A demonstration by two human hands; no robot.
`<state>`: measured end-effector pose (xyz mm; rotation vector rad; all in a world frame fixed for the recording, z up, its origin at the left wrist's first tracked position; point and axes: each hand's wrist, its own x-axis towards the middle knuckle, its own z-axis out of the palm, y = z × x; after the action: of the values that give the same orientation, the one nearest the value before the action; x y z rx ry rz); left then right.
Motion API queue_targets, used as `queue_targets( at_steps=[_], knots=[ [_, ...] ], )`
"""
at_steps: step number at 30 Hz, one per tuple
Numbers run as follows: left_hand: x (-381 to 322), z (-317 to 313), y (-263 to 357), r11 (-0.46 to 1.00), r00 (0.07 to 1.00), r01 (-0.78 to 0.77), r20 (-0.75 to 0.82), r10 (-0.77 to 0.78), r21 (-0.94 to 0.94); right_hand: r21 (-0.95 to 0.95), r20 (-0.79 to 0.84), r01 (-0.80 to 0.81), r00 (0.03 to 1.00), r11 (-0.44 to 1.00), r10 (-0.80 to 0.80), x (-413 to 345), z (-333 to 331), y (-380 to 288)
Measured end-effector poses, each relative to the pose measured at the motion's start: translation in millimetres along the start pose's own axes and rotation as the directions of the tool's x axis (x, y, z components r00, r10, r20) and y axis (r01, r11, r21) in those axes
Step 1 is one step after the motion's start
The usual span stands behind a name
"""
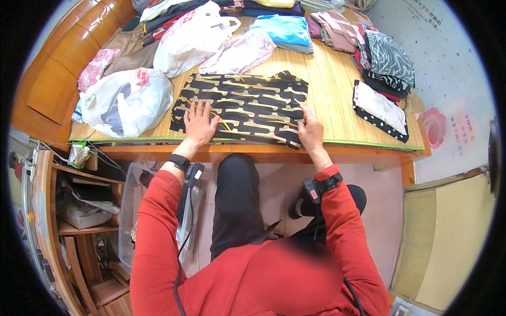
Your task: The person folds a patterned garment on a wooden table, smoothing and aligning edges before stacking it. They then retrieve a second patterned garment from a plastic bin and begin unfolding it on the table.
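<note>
A patterned cloth garment [241, 104] in black and beige, with thin yellow streaks, lies spread on a bed mat [332, 98] in front of me. Its outline is roughly rectangular, with a bunched bit at the top right corner. My left hand [199, 124] rests palm down on its lower left part, fingers apart. At the right edge of the cloth is my right hand [311, 127], thumb and fingers bent against it. Whether those fingers pinch the fabric cannot be made out.
White plastic bags [126, 102] stand to the left, beside a pale pink cloth [239, 51]. Folded blue clothes [280, 29] lie farther back. Clothing stacks [389, 59] and a folded white and polka-dot pile [381, 108] sit right. Below the bed edge are a clear plastic bin [128, 221] and wooden shelf [87, 229].
</note>
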<state>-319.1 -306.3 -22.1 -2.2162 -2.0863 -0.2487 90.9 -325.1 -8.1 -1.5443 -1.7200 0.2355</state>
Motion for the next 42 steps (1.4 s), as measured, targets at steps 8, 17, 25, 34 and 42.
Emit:
queue_targets(
  at_steps=[8,17,25,34,42],
  knots=[
    [8,-16,91,0.990,0.989,-0.124,0.074,0.129,-0.068,0.377,0.012,-0.383,0.912,0.843,0.409,38,-57,90],
    [15,-43,201,0.902,0.899,-0.390,0.137,0.417,-0.183,0.125,-0.049,-0.544,0.832,0.830,0.553,17,-139,183],
    [28,-11,232,0.904,0.893,-0.398,0.161,0.421,-0.156,0.057,0.114,-0.493,0.867,0.868,0.485,32,-132,171],
    [107,-66,255,0.641,0.638,-0.729,0.102,0.763,-0.238,-0.346,-0.009,0.062,0.998,0.936,-0.070,17,-131,92],
    [174,6,337,0.561,0.510,-0.814,0.279,0.814,-0.149,-0.417,0.227,0.160,0.971,0.895,-0.068,-14,-67,86]
  ],
)
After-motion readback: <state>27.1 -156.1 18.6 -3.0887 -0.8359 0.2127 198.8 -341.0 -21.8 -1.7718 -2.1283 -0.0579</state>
